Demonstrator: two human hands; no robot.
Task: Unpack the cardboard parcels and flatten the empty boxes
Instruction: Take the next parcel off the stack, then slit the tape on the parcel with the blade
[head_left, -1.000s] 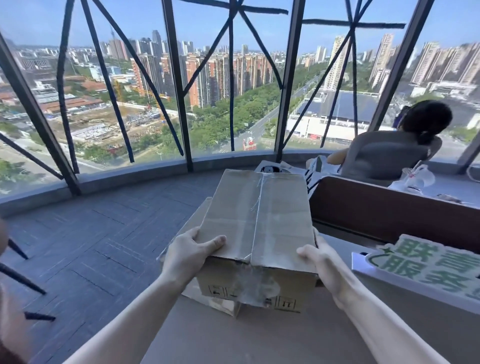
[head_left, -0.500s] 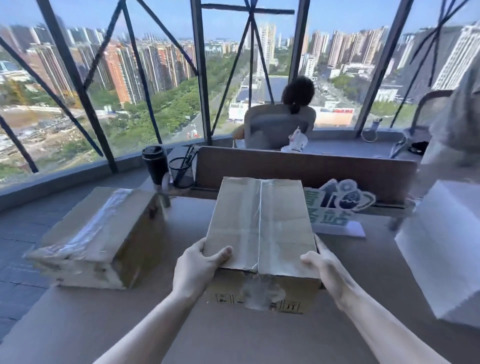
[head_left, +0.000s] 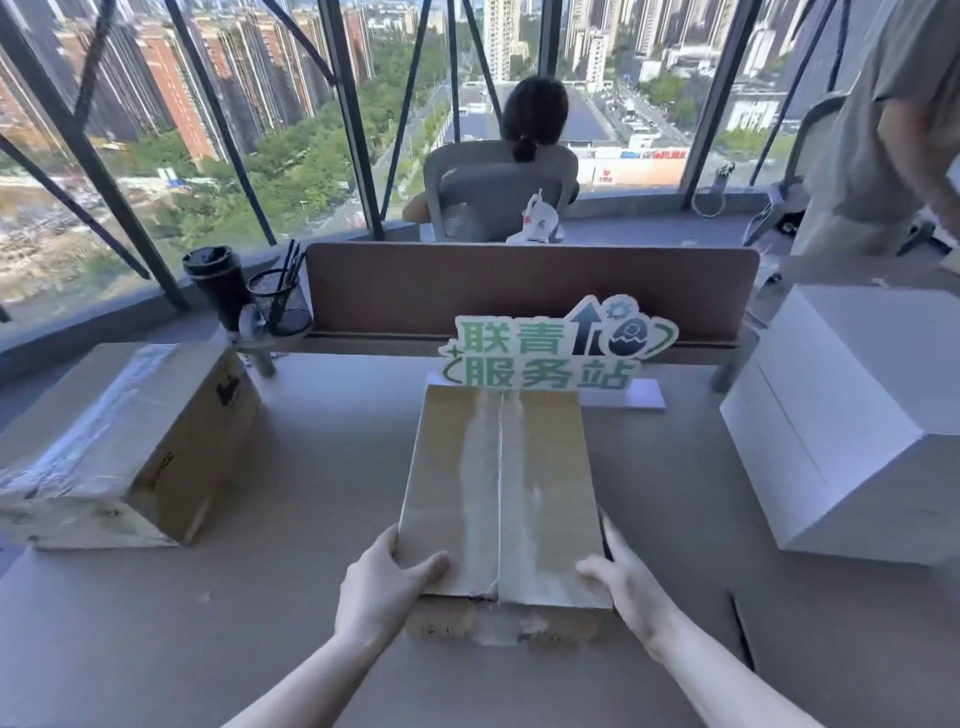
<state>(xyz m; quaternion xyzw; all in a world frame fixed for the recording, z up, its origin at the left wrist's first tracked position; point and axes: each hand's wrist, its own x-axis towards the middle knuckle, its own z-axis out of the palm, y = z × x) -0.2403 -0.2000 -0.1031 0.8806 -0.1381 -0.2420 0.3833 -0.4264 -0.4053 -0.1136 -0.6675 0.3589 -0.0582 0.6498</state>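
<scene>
The long brown cardboard parcel (head_left: 501, 499) with a taped seam lay near the grey desk (head_left: 332, 519)'s front edge — left hand (head_left: 382, 592) and right hand (head_left: 626, 584) clamped its near corners, probably to steady it for opening.

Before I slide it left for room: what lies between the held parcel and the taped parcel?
Head view: only bare desk between held parcel and taped parcel.

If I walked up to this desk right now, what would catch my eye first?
Probably the taped cardboard box at the desk's centre, gripped at its near corners by the left hand and right hand. Just behind it stands a green-lettered sign, and a bigger taped parcel lies at the left.
</scene>
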